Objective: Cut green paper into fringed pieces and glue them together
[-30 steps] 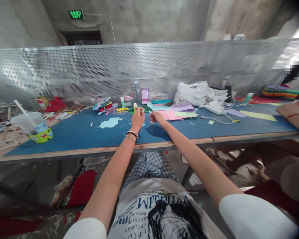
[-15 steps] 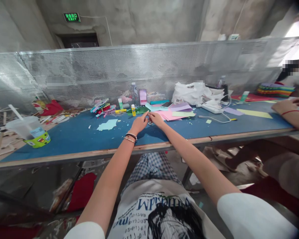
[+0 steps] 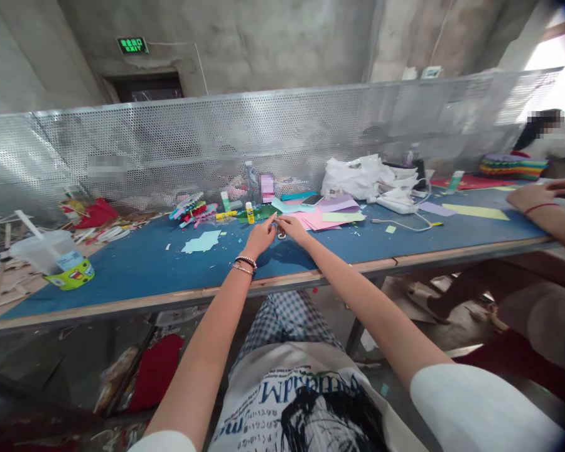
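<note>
My left hand (image 3: 262, 234) and my right hand (image 3: 290, 227) meet over the blue tabletop (image 3: 216, 260), fingertips nearly touching. Both have their fingers drawn together in a pinch; whatever is between them is too small to make out. Just below the fingertips shows a small pale ring-shaped thing (image 3: 281, 236), its kind unclear. Beyond my left hand stands a yellow glue stick (image 3: 250, 213). Pink paper sheets (image 3: 311, 221) lie beyond my right hand, beside a pale green strip (image 3: 343, 217) and a purple sheet (image 3: 339, 204).
Light-blue paper scraps (image 3: 201, 242) lie left of my hands. A plastic cup with a straw (image 3: 59, 257) stands at the left. White plastic bags (image 3: 353, 179) and a cable (image 3: 412, 227) lie to the right. Another person's hand (image 3: 530, 199) rests at the far right. A perforated metal screen (image 3: 263, 135) runs behind.
The whole view has shifted slightly. My two hands remain together in nearly the same place, with a small shift at the fingertips.
</note>
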### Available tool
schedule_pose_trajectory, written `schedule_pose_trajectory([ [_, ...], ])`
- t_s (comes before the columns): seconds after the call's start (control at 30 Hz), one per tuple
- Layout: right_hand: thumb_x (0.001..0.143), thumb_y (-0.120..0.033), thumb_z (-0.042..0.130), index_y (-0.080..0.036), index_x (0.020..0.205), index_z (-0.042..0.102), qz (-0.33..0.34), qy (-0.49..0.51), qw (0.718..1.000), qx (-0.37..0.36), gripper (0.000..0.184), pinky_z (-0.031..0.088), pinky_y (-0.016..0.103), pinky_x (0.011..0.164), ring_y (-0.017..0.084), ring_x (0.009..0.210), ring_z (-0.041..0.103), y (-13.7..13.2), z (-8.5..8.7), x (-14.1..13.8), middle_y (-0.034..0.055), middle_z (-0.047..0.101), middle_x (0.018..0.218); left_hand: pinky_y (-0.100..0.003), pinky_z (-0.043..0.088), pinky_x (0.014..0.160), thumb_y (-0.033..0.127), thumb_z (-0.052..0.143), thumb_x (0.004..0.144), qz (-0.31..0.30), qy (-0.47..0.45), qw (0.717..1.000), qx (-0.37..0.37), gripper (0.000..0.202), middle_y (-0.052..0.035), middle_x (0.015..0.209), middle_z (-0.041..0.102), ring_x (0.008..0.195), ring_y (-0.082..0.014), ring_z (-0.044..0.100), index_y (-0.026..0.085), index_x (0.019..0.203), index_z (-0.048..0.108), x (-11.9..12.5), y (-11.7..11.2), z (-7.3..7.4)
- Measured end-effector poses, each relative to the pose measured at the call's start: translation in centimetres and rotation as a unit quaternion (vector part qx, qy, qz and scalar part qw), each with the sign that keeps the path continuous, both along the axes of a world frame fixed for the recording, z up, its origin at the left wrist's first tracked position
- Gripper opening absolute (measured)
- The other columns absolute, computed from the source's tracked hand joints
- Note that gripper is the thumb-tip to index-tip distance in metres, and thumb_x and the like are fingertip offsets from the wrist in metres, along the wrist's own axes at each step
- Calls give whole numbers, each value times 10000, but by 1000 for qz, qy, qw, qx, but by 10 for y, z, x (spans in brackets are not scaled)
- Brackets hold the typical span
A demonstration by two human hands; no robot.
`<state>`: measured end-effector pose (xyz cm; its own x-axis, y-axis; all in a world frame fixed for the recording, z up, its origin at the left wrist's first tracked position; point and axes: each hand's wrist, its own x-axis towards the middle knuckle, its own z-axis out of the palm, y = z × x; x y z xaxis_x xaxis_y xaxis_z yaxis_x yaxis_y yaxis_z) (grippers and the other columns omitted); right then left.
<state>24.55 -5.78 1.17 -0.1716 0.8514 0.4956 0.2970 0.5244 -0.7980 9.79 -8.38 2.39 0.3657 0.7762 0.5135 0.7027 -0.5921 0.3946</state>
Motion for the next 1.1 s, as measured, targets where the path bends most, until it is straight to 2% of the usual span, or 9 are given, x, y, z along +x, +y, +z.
schedule_pose_trajectory([
  [0.2,770,-476,467,-168,706,561,34,47,998,-22,327,368,219,523,103,539,463,0,0,1,-12,526,579,-239,440,727,218,428,863,-1,-37,999,-4,491,-60,726,675,691,-156,629,144,1348,438,1,-5,4],
  [0.33,765,-518,460,-171,671,538,35,53,998,-22,368,361,229,514,105,527,458,-2,1,1,-8,518,573,-240,445,733,215,416,870,5,-37,999,-7,479,-54,724,683,694,-154,631,160,1345,444,2,-5,5],
  [0.57,770,-526,451,-172,612,506,25,61,998,-14,392,364,220,530,97,542,466,-5,3,2,-6,525,578,-235,447,749,231,435,866,-7,-42,999,-17,493,-50,738,691,720,-155,640,162,1355,428,1,-8,6],
  [1.1,798,-495,447,-173,621,507,24,46,999,-13,372,372,208,535,95,542,466,-9,9,1,4,540,577,-242,456,743,241,417,873,-5,-53,998,-20,484,-55,794,703,754,-166,632,192,1354,437,1,-8,8],
])
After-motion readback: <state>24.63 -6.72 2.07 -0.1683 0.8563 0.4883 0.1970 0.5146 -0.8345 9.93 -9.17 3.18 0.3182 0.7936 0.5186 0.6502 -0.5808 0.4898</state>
